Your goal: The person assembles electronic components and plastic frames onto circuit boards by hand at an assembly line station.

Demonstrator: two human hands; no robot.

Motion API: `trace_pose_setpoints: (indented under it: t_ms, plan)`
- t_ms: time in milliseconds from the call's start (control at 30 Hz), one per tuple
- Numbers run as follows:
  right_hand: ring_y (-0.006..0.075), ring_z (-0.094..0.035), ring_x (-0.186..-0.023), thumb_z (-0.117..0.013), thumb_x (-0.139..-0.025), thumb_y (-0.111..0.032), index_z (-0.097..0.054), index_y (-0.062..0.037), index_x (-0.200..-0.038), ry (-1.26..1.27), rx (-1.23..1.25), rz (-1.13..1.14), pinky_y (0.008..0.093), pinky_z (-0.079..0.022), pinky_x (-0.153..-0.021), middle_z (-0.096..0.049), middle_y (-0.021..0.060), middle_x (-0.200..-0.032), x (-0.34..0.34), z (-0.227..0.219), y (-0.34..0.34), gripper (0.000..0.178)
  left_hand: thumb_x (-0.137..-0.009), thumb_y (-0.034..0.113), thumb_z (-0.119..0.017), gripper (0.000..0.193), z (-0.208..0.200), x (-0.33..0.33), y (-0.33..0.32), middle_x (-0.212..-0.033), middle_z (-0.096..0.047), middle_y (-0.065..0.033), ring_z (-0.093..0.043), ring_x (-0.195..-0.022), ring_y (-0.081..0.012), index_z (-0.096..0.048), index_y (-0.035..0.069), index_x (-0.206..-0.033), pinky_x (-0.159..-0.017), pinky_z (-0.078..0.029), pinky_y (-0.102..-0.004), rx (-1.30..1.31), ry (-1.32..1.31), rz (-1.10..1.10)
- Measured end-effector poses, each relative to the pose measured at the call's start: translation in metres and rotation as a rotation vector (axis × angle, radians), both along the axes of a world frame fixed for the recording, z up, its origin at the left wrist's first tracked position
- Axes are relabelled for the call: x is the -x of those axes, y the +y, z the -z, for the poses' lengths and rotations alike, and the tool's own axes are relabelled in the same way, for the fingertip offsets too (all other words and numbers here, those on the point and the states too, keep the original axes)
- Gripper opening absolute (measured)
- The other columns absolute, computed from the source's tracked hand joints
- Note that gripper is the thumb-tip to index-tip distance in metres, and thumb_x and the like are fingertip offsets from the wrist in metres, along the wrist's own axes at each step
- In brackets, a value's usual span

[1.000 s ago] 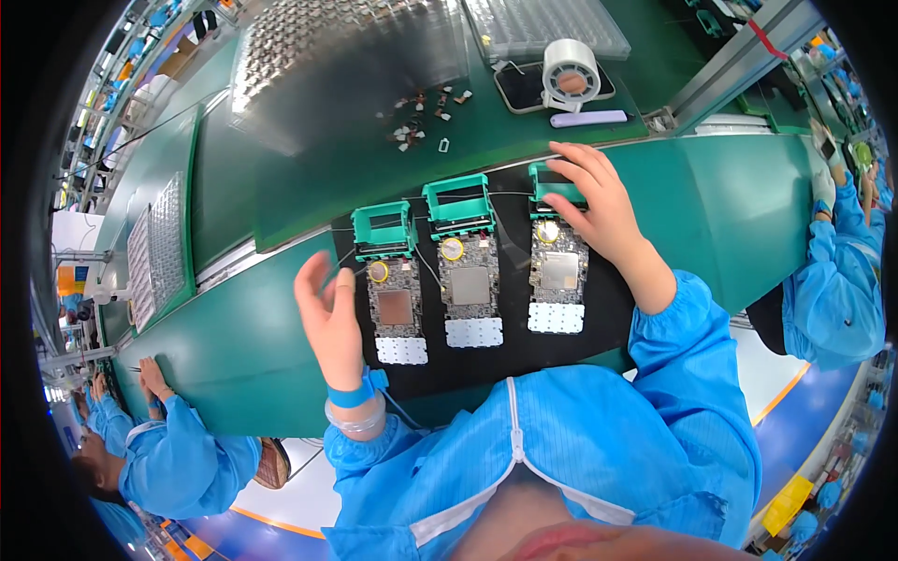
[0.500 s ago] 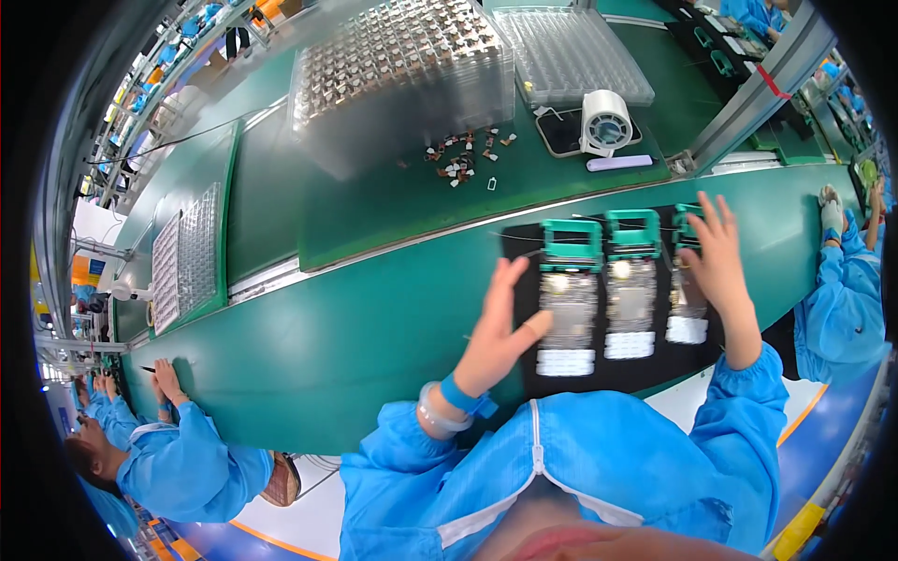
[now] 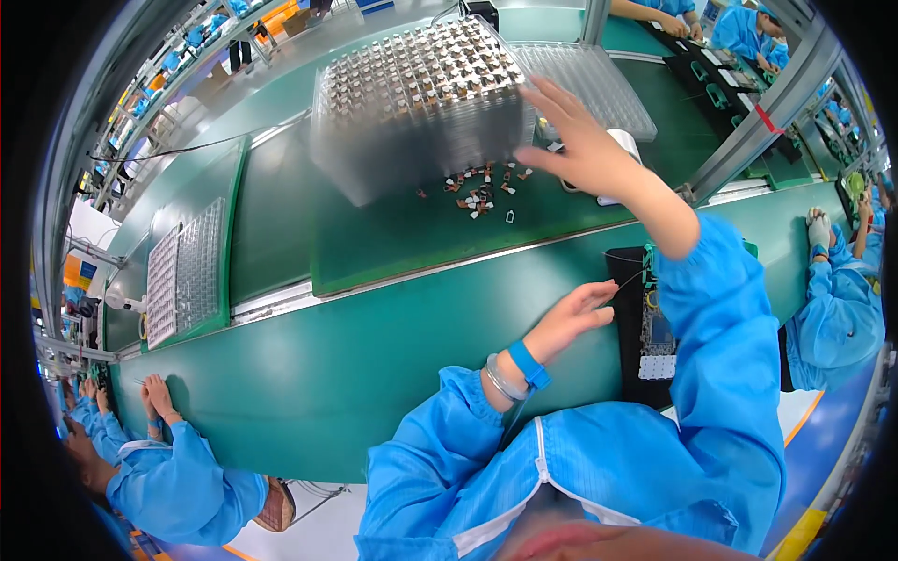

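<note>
My right hand (image 3: 589,150) is raised over the back shelf with its fingers spread and nothing in them. It appears beside a tall stack of clear trays (image 3: 421,112) filled with small parts. Below and left of that hand lies a loose pile of small brown-and-white parts (image 3: 479,196). My left hand (image 3: 572,320), fingers stretched out and holding nothing, is at the left edge of a black mat (image 3: 634,374). On the mat lies a circuit board (image 3: 658,327) with a white lower end and a green clamp (image 3: 649,262) at its top. My right sleeve hides the mat's other boards.
An empty-looking clear tray (image 3: 594,89) and a white fan (image 3: 625,142), partly hidden by my right hand, stand on the shelf. A metal post (image 3: 762,112) rises at the right. Co-workers in blue sit on both sides; more clear trays (image 3: 198,271) lie left.
My right hand has left the boards and moved up and left to the back shelf. The mat with its boards appears further right. My left hand stays near its left edge.
</note>
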State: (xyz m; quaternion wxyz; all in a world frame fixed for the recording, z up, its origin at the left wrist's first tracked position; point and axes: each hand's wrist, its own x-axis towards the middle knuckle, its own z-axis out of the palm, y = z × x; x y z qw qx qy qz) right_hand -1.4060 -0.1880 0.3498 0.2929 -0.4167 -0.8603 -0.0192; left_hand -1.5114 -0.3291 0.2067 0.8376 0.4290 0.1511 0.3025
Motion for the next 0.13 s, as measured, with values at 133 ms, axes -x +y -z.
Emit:
trace_pose_setpoints:
  t_ms: [133]
  plan:
    - [0.0342,-0.015,-0.138,-0.058,-0.082,-0.055,-0.029,-0.0073,-0.141,0.075,-0.114,0.134,0.0405,-0.019,-0.111,-0.020,0.0168,-0.149,0.044,-0.014,0.081,0.081,-0.091,0.017,-0.053,0.051,-0.011,0.001,0.010,-0.140,-0.034,-0.0154,-0.029,-0.133,-0.0272,-0.034,0.000,-0.135,-0.107,-0.031,-0.0428,0.083,-0.094,-0.069]
